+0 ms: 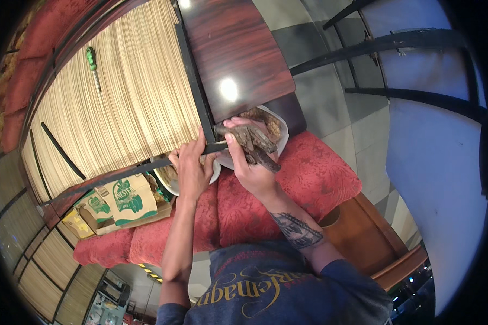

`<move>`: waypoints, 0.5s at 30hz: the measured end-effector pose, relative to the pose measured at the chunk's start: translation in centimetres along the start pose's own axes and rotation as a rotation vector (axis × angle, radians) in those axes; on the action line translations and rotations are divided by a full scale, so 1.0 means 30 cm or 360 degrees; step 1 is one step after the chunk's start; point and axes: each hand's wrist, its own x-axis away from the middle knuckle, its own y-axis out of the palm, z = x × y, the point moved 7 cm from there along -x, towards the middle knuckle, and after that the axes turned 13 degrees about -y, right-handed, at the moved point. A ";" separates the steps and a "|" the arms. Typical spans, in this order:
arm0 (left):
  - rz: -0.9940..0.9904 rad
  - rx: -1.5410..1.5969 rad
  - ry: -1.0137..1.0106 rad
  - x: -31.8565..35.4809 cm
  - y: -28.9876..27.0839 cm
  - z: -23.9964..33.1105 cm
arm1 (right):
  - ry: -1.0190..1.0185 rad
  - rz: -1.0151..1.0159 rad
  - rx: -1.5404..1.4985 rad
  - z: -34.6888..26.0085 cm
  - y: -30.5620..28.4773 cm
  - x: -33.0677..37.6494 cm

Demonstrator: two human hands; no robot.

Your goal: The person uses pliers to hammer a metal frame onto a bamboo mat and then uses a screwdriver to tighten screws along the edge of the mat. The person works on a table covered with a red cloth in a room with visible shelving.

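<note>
tool (249,136) (long axis slanting down rightward) gripped by right fingers (231,143); left fingers (192,149) clasp bar (146,167).

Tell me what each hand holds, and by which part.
The right hand holds a dark, forked tool, exact kind unclear, seemingly by the end nearer the black strip; the left hand grips that strip near its right end.

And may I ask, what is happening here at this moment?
A person has both hands at the corner of a pale slatted panel with a thin black frame. The left hand is on the frame's lower bar, while the right hand grips a dark brown, rough-looking object, its exact kind unclear. A green-handled screwdriver lies on the slats, in neither hand.
</note>
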 end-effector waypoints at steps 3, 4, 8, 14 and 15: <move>-0.0005 -0.0026 -0.0006 0.044 0.006 -0.031 | 0.0332 0.0103 -0.0218 -0.050 -0.049 -0.043; -0.0020 -0.0038 -0.0004 0.051 0.000 -0.033 | 0.0233 0.0121 -0.0094 -0.106 -0.104 -0.064; 0.0022 -0.0030 -0.0020 0.002 -0.012 0.008 | 0.0218 0.0275 -0.0228 -0.096 -0.089 -0.062; 0.0098 -0.0033 0.0094 0.015 -0.009 -0.001 | 0.0168 0.0026 -0.0028 0.007 -0.050 0.001; 0.0039 -0.0014 0.0003 0.003 -0.013 0.006 | 0.0193 0.0156 -0.0182 -0.043 -0.089 -0.052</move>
